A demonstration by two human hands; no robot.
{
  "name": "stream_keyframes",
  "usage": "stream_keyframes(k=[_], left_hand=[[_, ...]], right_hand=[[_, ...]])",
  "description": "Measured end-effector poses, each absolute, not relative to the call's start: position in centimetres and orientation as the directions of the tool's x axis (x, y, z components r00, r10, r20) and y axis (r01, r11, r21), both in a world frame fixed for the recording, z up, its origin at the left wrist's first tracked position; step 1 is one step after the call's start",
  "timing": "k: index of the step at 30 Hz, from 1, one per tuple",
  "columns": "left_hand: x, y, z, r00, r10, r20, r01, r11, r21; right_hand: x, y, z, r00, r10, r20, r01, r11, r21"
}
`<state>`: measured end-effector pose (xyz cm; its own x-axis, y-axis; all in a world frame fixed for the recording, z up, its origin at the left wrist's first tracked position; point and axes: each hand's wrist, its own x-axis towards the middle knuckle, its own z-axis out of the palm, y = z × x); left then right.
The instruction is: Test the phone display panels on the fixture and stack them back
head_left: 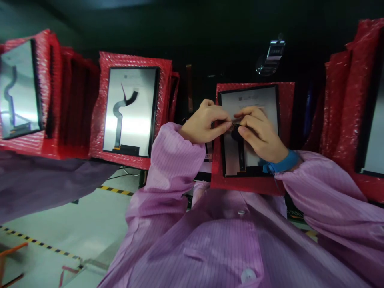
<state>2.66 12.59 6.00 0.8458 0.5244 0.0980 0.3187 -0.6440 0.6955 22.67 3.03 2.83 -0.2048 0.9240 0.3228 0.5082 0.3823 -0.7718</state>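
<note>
Pinched the black flat cable (242,156) with the left hand (207,123). Curled the right hand (261,134) close by, grip too hard to tell. Had the display panel (264,96) under both hands' fingers, on red bubble wrap (287,104).

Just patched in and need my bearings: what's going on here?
A person in a pink striped coat has the fingertips of both the left hand and the right hand at the upper end of a dark flat cable on a display panel. Their exact grip is too small to make out. The panel lies on red bubble wrap. Other panels on red wrap lie to both sides, untouched.
</note>
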Motion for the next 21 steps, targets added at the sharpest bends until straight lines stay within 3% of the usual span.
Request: stream_keyframes(k=[21], left_hand=[[2.71, 12.49, 6.14, 0.880, 0.469, 0.073, 0.315, -0.691, 0.651]], right_hand=[[22.42, 3.09, 2.51, -0.236, 0.913, 0.334, 0.537, 0.409, -0.738]])
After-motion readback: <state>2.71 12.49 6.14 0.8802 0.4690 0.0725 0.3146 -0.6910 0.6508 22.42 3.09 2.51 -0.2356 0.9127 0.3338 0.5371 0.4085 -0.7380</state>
